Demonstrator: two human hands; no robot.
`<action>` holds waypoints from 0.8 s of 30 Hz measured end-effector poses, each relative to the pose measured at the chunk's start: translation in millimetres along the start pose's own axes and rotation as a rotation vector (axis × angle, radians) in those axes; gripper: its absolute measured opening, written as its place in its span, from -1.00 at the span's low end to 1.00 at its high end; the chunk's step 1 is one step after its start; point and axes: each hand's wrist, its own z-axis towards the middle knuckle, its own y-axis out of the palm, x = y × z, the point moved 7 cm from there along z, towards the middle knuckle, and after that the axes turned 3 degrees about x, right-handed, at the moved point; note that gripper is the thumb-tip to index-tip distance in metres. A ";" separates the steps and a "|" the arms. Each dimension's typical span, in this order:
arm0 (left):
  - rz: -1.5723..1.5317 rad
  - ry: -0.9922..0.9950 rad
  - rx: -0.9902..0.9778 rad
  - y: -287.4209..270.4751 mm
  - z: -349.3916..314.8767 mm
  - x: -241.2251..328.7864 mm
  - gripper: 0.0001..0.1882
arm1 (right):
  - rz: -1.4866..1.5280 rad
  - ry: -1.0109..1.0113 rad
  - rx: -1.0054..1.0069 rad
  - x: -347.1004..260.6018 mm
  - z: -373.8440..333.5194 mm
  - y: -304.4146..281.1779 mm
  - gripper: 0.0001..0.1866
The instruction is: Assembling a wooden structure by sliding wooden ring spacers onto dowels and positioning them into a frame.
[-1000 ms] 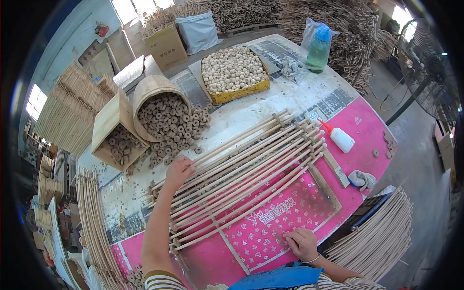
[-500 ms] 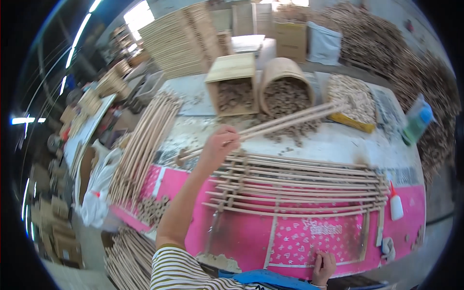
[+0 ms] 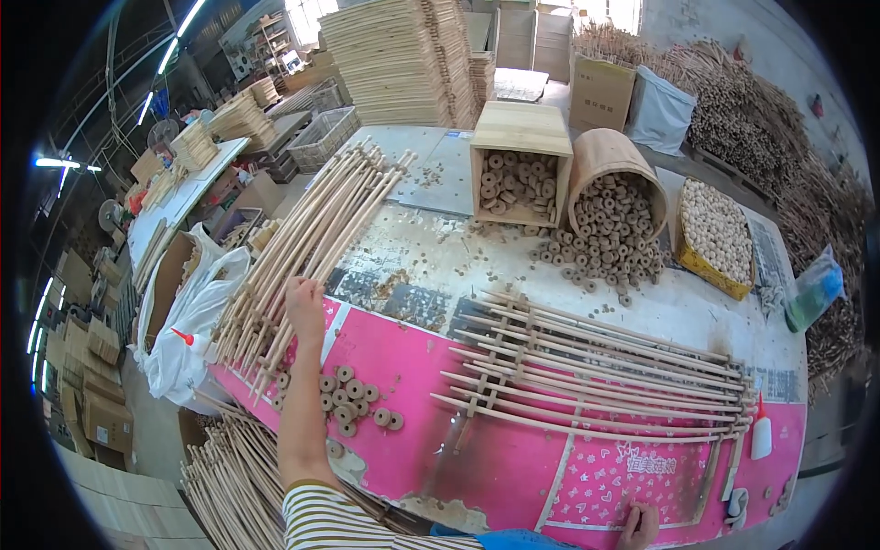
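My left hand (image 3: 304,301) is closed around wooden sticks at the right side of a long bundle of sticks (image 3: 275,261) on the left of the table. These sticks carry small round rings near their ends. Just below that hand, several loose wooden rings (image 3: 344,396) lie on the pink sheet. My right hand (image 3: 640,526) rests at the table's near edge, fingers curled; whether anything is in them is hidden. Between the hands and farther off, a row of sticks (image 3: 605,376) lies side by side across slotted supports.
A square wooden box (image 3: 519,119) and a round wooden tub (image 3: 614,151) lie tipped, spilling rings. A yellow tray (image 3: 710,266) holds pale beads. A glue bottle (image 3: 762,435) stands at right, another (image 3: 192,342) at left. A green-blue bottle (image 3: 816,291) sits at the far right edge.
My left hand has moved left from above the middle of the table, where it held two sticks, to the bundle. The view has shifted; my right hand stays at the near edge.
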 end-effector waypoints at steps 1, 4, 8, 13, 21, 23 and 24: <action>0.016 -0.049 -0.025 17.9 2.0 -0.5 -0.87 | -0.010 -0.001 0.005 0.0 -0.4 0.0 -0.86; 0.061 -0.098 -0.074 52.6 0.9 -1.6 -0.89 | -0.055 0.009 -0.014 2.2 -2.1 2.9 -0.86; 0.125 -0.134 -0.062 72.1 -3.5 -4.1 -0.92 | -0.063 0.020 -0.025 -1.9 -0.7 2.0 -0.87; 0.170 -0.141 -0.056 76.1 -13.0 -19.5 -0.91 | -0.073 -0.023 -0.009 -5.7 -1.1 1.8 -0.88; 0.219 0.038 -0.131 108.2 -13.8 -48.1 -0.87 | -0.024 0.023 0.056 -1.1 4.0 4.4 -0.94; 0.136 0.137 -0.080 93.6 -12.4 -59.6 -0.88 | -0.037 0.046 0.022 -5.2 8.1 6.5 -0.92; 0.173 0.099 -0.177 93.2 -9.4 -51.9 -0.83 | -0.049 0.054 0.026 -7.4 11.7 7.2 -0.94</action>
